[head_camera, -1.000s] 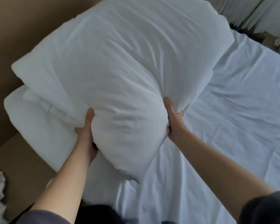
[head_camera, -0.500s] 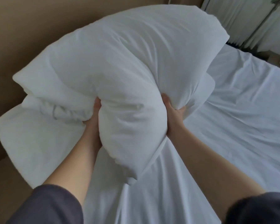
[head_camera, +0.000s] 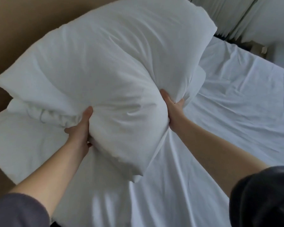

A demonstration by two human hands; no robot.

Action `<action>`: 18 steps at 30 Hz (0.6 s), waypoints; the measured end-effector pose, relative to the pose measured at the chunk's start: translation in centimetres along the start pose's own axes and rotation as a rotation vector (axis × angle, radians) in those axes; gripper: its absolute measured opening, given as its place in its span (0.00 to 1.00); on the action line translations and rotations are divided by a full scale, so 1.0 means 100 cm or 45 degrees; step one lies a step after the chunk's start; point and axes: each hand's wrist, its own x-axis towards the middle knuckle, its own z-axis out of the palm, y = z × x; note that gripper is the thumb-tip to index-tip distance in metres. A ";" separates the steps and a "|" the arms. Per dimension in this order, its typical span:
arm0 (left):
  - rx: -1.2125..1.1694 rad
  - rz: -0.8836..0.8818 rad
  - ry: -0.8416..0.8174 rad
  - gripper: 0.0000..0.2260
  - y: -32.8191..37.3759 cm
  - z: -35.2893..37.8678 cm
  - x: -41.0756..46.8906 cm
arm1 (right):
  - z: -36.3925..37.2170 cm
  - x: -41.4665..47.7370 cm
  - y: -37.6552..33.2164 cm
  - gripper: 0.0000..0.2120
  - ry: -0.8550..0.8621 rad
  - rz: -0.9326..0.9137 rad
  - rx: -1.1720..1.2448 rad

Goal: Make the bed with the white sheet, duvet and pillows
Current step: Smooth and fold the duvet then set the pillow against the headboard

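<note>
Head view: both hands clamp the near end of a large white pillow (head_camera: 115,63), squeezing it so the stuffing bulges between them. The left hand (head_camera: 79,130) grips its left side, thumb pointing up along the fabric and the fingers curled round behind, out of sight. The right hand (head_camera: 173,110) grips the opposite side, thumb laid on the front face and fingers dug into a deep fold of the case. The pillow rises away from the grip, up and to the right, and its loose lower corner hangs just below the hands.

A second pillow (head_camera: 23,145) lies below and left of the left hand, partly covered by the held one; whether the two touch cannot be told. The white sheet (head_camera: 236,122), creased, spreads out to the right of the right hand and beneath both forearms. A tan headboard (head_camera: 23,22) stands beyond the pillows, to the left of the grip. Pale pleated curtains (head_camera: 233,15) hang far off, past the pillow's top right corner. A grey sleeve (head_camera: 18,210) covers the left upper arm, a dark sleeve (head_camera: 261,200) the right.
</note>
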 end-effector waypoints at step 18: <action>-0.058 -0.472 -0.097 0.51 0.098 -0.050 -0.065 | 0.035 -0.007 -0.221 0.57 0.220 -0.199 -1.349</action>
